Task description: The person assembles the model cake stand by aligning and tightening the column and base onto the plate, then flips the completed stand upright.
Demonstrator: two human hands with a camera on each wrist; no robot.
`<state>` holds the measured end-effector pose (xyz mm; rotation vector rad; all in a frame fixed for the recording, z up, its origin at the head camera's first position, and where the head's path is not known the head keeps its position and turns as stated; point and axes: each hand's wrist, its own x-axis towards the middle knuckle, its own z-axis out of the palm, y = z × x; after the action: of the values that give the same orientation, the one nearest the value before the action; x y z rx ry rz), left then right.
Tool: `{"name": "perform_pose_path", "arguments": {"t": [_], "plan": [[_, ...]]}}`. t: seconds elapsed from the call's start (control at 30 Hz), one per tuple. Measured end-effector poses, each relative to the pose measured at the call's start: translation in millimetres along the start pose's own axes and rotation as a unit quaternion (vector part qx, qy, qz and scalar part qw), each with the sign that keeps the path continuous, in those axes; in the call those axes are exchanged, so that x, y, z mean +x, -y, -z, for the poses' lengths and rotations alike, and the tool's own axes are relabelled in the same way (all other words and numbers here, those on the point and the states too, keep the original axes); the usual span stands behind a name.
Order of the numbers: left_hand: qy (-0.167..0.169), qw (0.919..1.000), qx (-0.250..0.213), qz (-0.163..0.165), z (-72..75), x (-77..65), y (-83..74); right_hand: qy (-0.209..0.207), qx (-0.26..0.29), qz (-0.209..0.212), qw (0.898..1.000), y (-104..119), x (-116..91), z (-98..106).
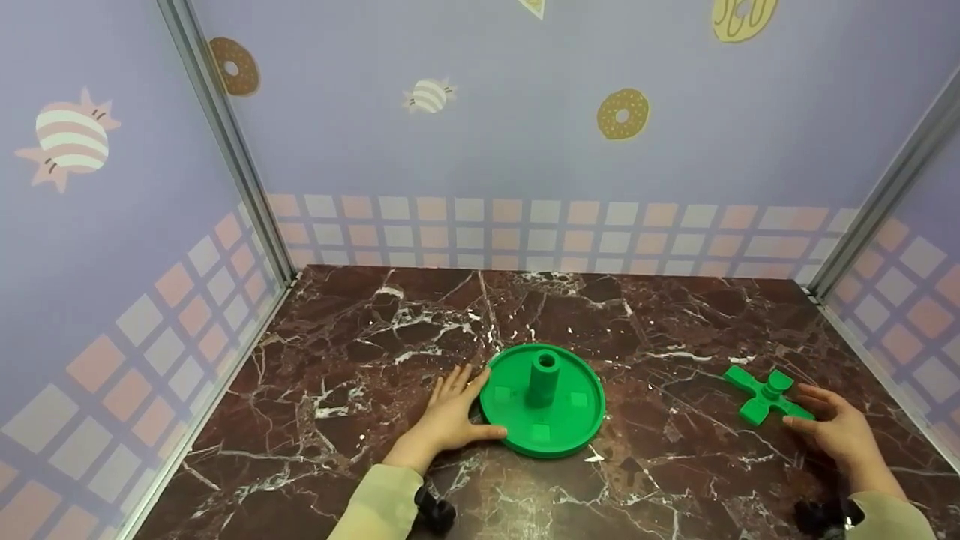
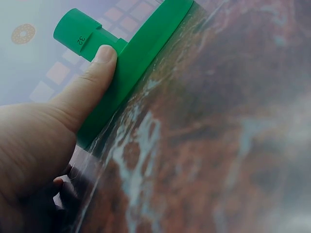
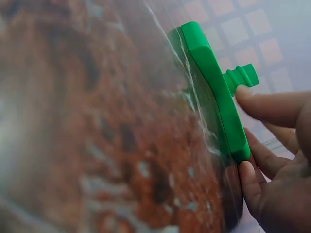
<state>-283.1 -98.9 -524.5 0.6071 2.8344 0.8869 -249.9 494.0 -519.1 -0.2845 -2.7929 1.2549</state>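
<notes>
A green round base point(image 1: 570, 439) with a raised rim and an upright hollow post point(image 1: 544, 379) lies on the marbled tabletop. My left hand point(image 1: 448, 416) rests against its left edge, fingers spread, thumb extended over the rim. The number 32 shows on the post point(image 2: 77, 31) in the left wrist view. Further right, a green cross-shaped piece point(image 1: 766, 396) lies flat with its short ridged stem point(image 3: 240, 76) pointing up. My right hand point(image 1: 840, 429) has curved fingers and thumb on either side of the cross's nearest arm; its other fingertips are partly hidden.
The dark red marbled tabletop point(image 1: 420, 330) runs back to a lilac wall point(image 1: 510, 150) with pink and white squares. Side panels with metal corner posts point(image 1: 232, 150) border the left and right. Dark devices point(image 1: 435, 514) sit at both wrists.
</notes>
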Motion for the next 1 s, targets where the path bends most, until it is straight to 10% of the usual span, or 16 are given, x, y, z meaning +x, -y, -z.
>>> {"name": "perform_pose_path", "arguments": {"t": [1.0], "plan": [[0.002, 1.0000, -0.004, 0.005, 0.0, -0.1, 0.1, 0.003, -0.133, 0.067, 0.989, 24.9, -1.8, -2.8]]}}
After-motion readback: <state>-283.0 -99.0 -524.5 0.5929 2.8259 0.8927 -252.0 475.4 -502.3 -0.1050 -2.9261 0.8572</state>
